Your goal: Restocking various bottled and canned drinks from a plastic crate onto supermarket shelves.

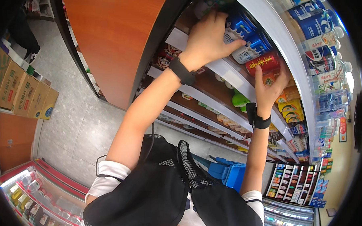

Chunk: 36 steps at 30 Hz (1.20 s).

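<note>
My left hand [206, 39] reaches into an upper shelf of a tall rack. Its thumb and fingers are around the front of a blue-and-white can [235, 32], the fingertips partly hidden in the shelf. Beside it stands another blue-and-white can [250, 49]. To the right, my right hand [269, 90] is closed around a red can [263, 63] with yellow lettering, thumb on its near side and fingers on its far side. An orange package [268, 79] shows just below the red can, partly behind that hand. Both wrists wear black straps.
White-edged shelves [231, 77] with yellow packages [290, 109] and a green item [240, 100] lie below my hands. Bottles [330, 75] line the rack's top at right. An orange-brown panel [111, 33] closes its left end. Cartons [22, 90], a blue crate [227, 171] and a lit cooler [40, 195] stand around.
</note>
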{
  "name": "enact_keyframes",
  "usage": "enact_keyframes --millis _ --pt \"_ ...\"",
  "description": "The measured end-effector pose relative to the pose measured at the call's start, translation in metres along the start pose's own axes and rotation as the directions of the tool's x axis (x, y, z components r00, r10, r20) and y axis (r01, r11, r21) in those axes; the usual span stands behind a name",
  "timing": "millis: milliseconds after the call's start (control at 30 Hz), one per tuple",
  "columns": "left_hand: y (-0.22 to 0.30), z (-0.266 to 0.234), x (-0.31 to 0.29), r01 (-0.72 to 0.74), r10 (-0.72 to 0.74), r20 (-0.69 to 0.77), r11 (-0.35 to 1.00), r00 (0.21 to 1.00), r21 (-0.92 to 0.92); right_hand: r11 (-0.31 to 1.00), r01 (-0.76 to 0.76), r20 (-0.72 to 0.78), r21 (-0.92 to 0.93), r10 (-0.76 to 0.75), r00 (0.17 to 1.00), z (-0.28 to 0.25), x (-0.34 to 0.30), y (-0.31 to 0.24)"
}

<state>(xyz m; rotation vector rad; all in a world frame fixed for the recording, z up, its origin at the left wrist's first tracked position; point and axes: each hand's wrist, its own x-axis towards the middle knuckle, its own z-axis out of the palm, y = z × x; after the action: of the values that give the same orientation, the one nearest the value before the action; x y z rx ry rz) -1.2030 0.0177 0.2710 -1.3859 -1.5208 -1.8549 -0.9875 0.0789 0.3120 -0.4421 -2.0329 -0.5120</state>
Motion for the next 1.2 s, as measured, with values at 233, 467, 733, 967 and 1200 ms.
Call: enact_keyframes --millis 233,467,733,967,1200 --pt "0.0 -0.007 -0.003 0.018 -0.016 0.039 0.999 0.999 -0.035 0.995 -0.06 0.057 -0.084 0.065 0.996 0.001 -0.002 0.003" --pt "0.0 -0.006 -0.002 -0.049 0.057 0.104 0.996 0.993 -0.076 0.993 -0.086 0.065 -0.08 0.091 0.994 -0.005 -0.005 0.002" --pt "0.005 -0.005 0.003 0.053 -0.064 0.293 0.998 0.954 0.044 0.997 -0.056 0.052 -0.055 0.059 0.997 -0.005 0.001 0.004" --pt "0.013 -0.025 0.01 0.21 -0.171 0.394 0.976 0.903 -0.058 0.989 -0.122 -0.001 -0.081 0.122 0.993 -0.021 -0.023 -0.006" --pt "-0.031 -0.009 0.008 -0.198 0.198 0.083 0.98 0.977 -0.003 0.964 -0.261 0.043 -0.05 0.263 0.964 -0.047 -0.089 -0.028"
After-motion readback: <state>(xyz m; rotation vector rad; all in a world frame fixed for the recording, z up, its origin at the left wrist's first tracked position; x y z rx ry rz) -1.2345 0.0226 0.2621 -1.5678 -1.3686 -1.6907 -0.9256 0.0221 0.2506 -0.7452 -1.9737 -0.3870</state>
